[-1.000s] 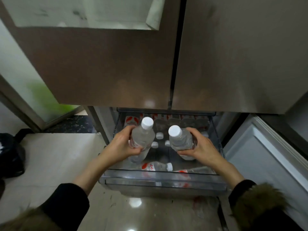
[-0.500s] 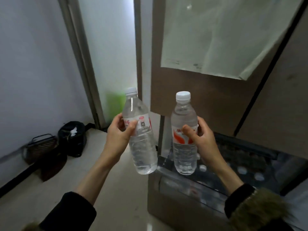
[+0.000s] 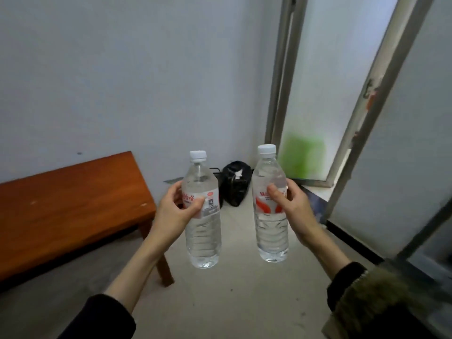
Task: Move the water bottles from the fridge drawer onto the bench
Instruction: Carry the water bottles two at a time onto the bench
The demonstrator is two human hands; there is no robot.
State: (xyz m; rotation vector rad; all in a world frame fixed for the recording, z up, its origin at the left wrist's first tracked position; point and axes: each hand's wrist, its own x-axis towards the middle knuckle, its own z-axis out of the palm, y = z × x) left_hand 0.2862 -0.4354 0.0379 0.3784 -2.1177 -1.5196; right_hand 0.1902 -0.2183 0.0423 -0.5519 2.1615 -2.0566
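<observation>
I hold two clear water bottles upright in the air, both with white caps and red-and-white labels. My left hand [image 3: 177, 207] grips the left bottle [image 3: 203, 236] around its label. My right hand [image 3: 292, 206] grips the right bottle [image 3: 270, 231] the same way. The brown wooden bench [image 3: 61, 211] stands against the wall at the left, its top bare, its near right corner just left of my left hand. The fridge drawer is out of view.
A black bag [image 3: 236, 185] sits on the floor in the corner behind the bottles. A frosted glass door with a grey metal frame [image 3: 352, 133] runs along the right. Pale floor [image 3: 232, 302] lies below my hands.
I lifted both bottles out of the fridge drawer and turned left. The fridge has left the view and the bench has come in at the left.
</observation>
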